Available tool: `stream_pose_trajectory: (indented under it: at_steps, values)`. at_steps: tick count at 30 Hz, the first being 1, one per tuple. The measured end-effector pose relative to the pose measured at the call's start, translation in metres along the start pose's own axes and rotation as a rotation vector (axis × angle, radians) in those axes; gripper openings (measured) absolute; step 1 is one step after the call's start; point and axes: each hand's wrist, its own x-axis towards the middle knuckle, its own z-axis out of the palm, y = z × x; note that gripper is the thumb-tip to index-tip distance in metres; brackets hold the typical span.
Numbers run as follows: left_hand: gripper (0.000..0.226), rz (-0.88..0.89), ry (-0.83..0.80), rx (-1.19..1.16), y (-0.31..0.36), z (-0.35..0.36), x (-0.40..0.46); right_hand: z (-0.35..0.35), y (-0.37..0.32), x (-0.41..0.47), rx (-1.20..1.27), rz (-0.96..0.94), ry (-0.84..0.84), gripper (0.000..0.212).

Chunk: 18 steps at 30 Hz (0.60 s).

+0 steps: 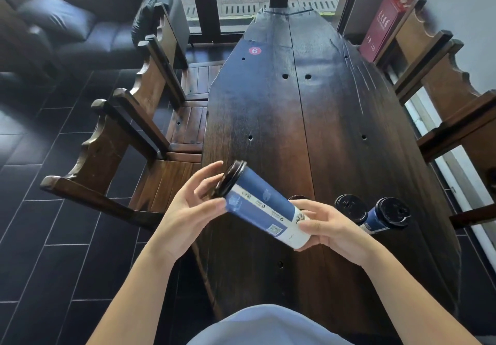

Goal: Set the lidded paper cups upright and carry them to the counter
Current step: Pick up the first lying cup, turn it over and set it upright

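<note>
A tall blue and white paper cup (264,206) with a black lid lies tilted in the air over the near end of the dark wooden table (308,116), lid end up and to the left. My right hand (330,226) grips its white base. My left hand (190,205) touches its upper part near the lid, thumb on the side and fingers spread. Behind my right hand, three more black-lidded cups stand on the table: one mostly hidden (298,197), one (351,207), and one (389,214) with its blue wall showing.
Wooden chairs (128,140) line the table's left side, and more wooden chair frames (442,103) stand on the right. A red box (383,25) leans at the far right. A dark sofa (88,27) sits at the back left. The floor is dark tile.
</note>
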Motion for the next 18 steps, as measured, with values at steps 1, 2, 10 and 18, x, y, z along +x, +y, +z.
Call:
stream_pose_trajectory:
  at_steps: [1, 2, 10, 18]
  values:
    - [0.100, 0.002, 0.015, -0.041, 0.001, 0.003, 0.002, 0.004, 0.000, 0.001, -0.032, 0.019, -0.025, 0.062]
    - [0.102, 0.002, 0.026, -0.076, 0.002, 0.006, 0.003, 0.010, 0.000, 0.003, -0.070, 0.031, -0.033, 0.065]
    - [0.113, -0.057, 0.061, -0.125, 0.004, 0.031, 0.016, 0.039, 0.007, 0.015, -0.321, 0.016, 0.030, 0.057]
    - [0.120, -0.109, 0.090, -0.021, 0.006, 0.045, 0.021, 0.045, 0.016, 0.021, -0.418, 0.021, 0.059, 0.064]
